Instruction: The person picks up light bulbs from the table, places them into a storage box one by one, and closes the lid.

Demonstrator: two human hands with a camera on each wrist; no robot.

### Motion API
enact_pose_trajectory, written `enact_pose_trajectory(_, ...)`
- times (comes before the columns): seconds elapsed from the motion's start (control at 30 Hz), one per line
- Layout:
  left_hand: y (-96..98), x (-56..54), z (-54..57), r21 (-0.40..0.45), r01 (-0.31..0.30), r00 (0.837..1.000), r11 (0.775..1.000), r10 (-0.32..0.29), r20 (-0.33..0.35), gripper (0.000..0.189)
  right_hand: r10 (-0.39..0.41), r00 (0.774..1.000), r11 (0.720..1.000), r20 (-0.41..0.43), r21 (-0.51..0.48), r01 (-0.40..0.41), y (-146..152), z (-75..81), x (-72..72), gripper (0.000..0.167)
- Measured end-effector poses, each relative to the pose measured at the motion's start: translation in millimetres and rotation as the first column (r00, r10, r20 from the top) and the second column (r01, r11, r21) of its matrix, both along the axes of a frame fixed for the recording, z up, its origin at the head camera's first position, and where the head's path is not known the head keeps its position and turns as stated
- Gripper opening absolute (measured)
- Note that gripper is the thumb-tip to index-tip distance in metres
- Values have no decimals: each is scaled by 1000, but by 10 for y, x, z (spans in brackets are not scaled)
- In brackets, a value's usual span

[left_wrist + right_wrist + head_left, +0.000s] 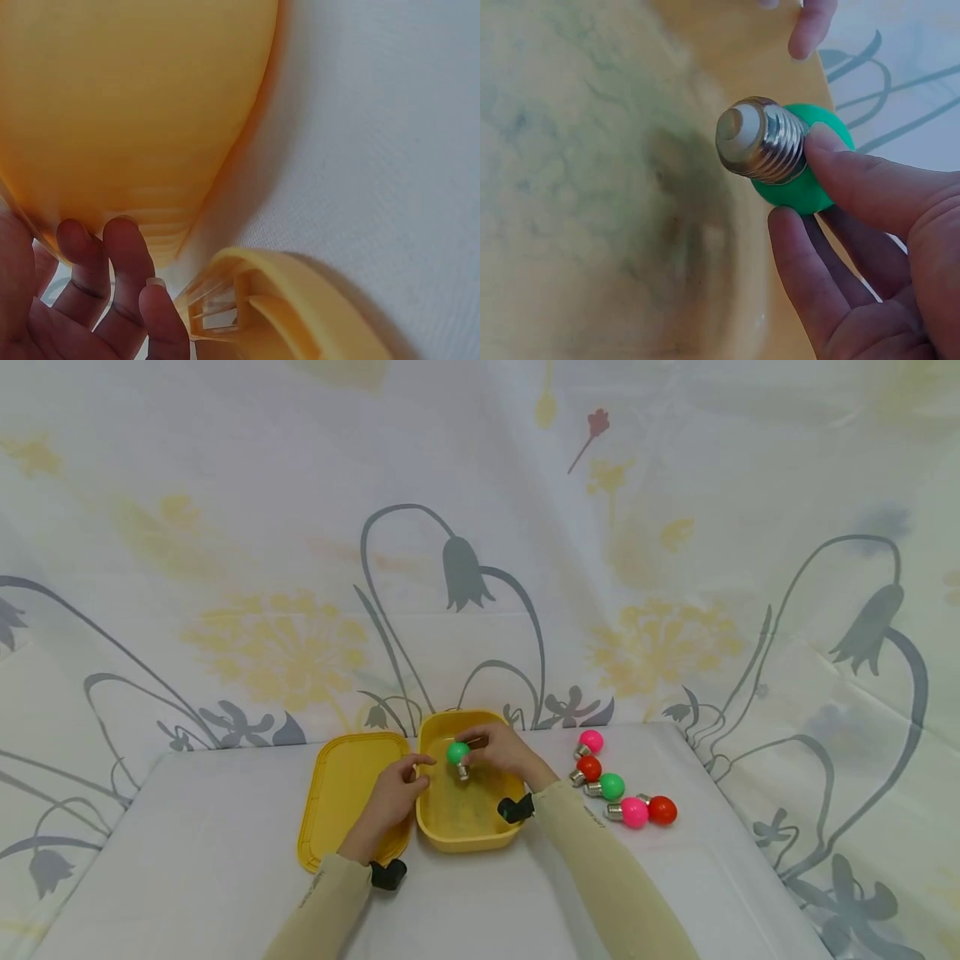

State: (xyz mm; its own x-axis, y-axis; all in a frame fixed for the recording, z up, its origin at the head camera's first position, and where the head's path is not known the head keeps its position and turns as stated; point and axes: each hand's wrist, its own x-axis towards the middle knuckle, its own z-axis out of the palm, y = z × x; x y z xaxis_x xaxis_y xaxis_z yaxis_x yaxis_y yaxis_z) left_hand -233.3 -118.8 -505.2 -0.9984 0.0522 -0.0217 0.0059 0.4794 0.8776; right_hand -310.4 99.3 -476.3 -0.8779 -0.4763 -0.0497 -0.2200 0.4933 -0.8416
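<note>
My right hand (507, 750) pinches a green light bulb (458, 753) over the yellow plastic box (468, 844). In the right wrist view the thumb and fingers hold the bulb's green globe, and its silver screw base (774, 146) points away from the palm. At the box's left side, my left hand (393, 793) grips the wall. Its bent fingers (127, 247) lie against the outside in the left wrist view, while a fingertip (810, 34) reaches over the inner side in the right wrist view.
A yellow lid (333, 793) lies left of the box, partly under the left hand. Right of the box lie several loose bulbs, among them a pink bulb (635, 812), a red bulb (663, 811) and another green bulb (612, 787). A patterned cloth (480, 485) hangs behind the table.
</note>
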Motion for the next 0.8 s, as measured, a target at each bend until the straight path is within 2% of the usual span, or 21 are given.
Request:
enact_pose_trajectory(0.2,-8,-3,-7,14,-15,1000,1000,14,14,29,26,1000,999,-6,33,-26,-20,14,22,32)
enact_pose_trajectory(0.43,1,-6,9,20,-10,1000,1000,10,2,28,58,998,991,-35,124,-54,-46,29,20,33)
enact_pose_trajectory(0.8,-3,-4,-3,19,-4,1000,1000,4,-16,28,108,990,980,-90,174,-92,-65,15,39,34)
